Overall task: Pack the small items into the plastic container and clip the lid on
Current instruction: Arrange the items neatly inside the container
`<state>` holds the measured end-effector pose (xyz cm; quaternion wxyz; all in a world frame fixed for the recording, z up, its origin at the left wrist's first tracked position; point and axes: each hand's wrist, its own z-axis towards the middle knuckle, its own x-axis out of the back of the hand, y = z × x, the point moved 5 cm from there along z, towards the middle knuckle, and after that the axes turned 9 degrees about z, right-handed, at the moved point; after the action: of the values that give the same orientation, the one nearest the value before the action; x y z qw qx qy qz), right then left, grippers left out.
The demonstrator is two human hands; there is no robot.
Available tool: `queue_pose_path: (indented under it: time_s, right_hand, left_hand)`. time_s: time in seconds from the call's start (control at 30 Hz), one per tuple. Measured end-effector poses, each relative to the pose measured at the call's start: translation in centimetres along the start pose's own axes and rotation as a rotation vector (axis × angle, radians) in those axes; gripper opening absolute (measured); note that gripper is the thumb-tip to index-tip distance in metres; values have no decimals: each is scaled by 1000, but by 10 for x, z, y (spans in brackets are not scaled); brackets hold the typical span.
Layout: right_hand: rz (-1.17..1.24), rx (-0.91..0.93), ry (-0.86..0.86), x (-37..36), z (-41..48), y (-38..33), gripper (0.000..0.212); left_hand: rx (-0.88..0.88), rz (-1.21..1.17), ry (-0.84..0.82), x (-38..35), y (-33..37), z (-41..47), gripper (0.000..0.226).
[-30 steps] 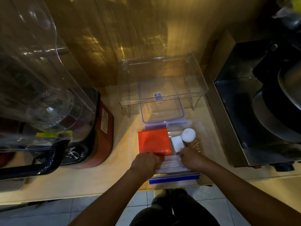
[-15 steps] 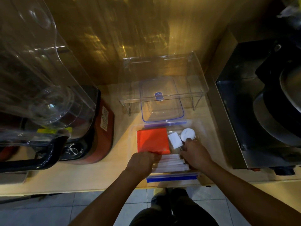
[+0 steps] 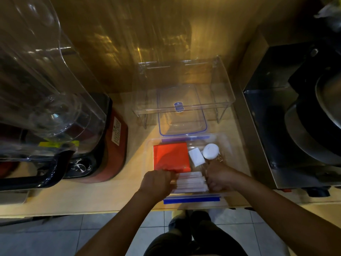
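Note:
A clear plastic container point(image 3: 226, 143) with blue clips point(image 3: 191, 199) sits at the counter's front edge. Inside lie a red square packet point(image 3: 170, 156), a small white packet point(image 3: 196, 157), a white round lid-shaped item point(image 3: 211, 150) and a bundle of white wrapped sticks point(image 3: 191, 182). My left hand point(image 3: 157, 182) grips the left end of that bundle and touches the red packet's near edge. My right hand point(image 3: 219, 177) closes on the bundle's right end. The container's clear lid point(image 3: 182, 109) with blue rim lies behind it, under a clear shelf.
A clear acrylic shelf point(image 3: 184, 84) stands at the back over the lid. A red blender base point(image 3: 108, 145) with a big clear jug point(image 3: 36, 80) fills the left. A steel appliance point(image 3: 287, 111) stands at the right. Tiled floor lies below the counter edge.
My right hand drew back from the white round item to the right end of the stick bundle. My left hand stayed at the bundle's left end.

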<state>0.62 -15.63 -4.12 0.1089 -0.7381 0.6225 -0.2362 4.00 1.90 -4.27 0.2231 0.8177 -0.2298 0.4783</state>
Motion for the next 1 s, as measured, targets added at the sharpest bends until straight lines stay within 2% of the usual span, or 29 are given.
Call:
queue_pose_path:
  time_s: [0.23,0.33,0.4,0.47,0.53,0.57,0.63,0.7,0.8,0.87,0.93,1.0]
  right_hand:
    - [15,-25,-81,-5,-5,-1,24]
    - [14,-2,-19,-9,0,-4,28]
    - [14,-18,21,-6,1,-2,23]
    - [18,-9,-18,-7,0,-5,24]
    - [47,14,-49,-5,-3,-5,29]
    - [55,11,-58,-5,-4,-4,30]
    - [-5,33,-46,-4,-2,-2,26]
    - [-24,50,-38,-5,-1,-2,24]
    - [-143,71,-50,-9,-5,-5,16]
    - [-247,98,-57,-10,-2,-3,29]
    - [-426,142,-131,-15,6,-3,27]
    - [-346,140,-171,-18,8,1,27]
  left_hand:
    - [-108,18,7,-3,2,4,43]
    - [-88,80,53,0,3,2,40]
    - [-65,79,174,10,6,-3,30]
    - [-60,70,385,27,9,-11,21]
    - [-84,77,599,41,12,-18,22]
    - [-94,83,640,42,12,-19,27]
    - [-80,71,558,37,8,-12,46]
    - [-32,58,385,25,2,-6,62]
    - [8,170,254,8,-5,2,58]
    - [19,185,208,4,-7,5,57]
    - [27,158,202,6,-7,7,57]
    - [22,147,203,8,-9,7,57]
